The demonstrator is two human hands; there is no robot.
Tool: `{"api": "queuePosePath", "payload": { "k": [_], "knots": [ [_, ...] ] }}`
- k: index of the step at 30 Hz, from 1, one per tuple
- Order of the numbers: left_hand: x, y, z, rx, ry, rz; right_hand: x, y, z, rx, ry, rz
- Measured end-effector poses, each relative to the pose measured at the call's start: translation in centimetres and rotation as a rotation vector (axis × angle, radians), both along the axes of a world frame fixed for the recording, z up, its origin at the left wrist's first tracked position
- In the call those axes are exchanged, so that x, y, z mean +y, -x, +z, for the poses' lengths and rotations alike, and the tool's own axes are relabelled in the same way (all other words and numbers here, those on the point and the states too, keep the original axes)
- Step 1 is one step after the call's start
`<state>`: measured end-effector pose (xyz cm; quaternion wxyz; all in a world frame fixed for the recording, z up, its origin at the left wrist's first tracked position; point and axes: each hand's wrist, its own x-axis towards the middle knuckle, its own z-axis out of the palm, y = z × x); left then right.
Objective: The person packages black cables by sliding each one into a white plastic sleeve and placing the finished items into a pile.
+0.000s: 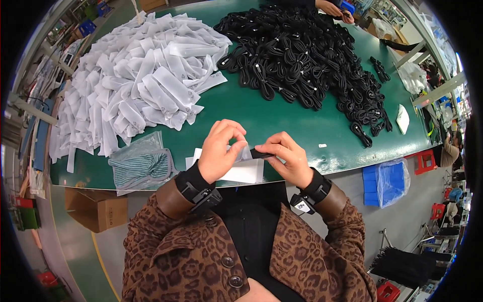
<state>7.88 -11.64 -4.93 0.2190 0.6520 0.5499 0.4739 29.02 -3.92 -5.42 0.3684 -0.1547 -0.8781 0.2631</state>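
Observation:
My left hand [219, 152] pinches a small frosted plastic bag [245, 154] near the table's front edge. Just to its right, my right hand [288, 158] is closed on a bundled black cable [260, 153]. The cable's left end meets the mouth of the bag; whether it reaches inside is hard to see. Under both hands lies a flat white rectangular piece [245, 173], partly covered by my fingers. A large heap of frosted bags [151, 75] fills the left of the table, and a heap of black cable bundles [297, 55] spreads across the far right.
The green table [302, 131] has a curved front edge. A clear-bagged green striped cloth [141, 167] lies left of my hands. At the right sits a white packet [402, 119]. Another person's hand [329, 7] shows behind the cables. A cardboard box [98, 209] and blue bin [378, 183] stand below.

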Motion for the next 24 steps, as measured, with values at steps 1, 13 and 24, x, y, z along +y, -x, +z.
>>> {"api": "queuePosePath", "payload": {
  "k": [1, 13, 24],
  "knots": [
    [0.1, 0.1, 0.1, 0.002, -0.003, 0.000, 0.1, 0.1, 0.1, 0.007, 0.071, 0.010],
    [2.4, 4.2, 0.9, -0.867, 0.268, -0.277, 2.4, 3.3, 1.1, 0.014, 0.326, 0.150],
    [-4.8, 13.7, 1.1, 0.458, -0.297, 0.649, 12.5, -1.0, -4.5, -0.603, -0.413, -0.469]
  ]
}}
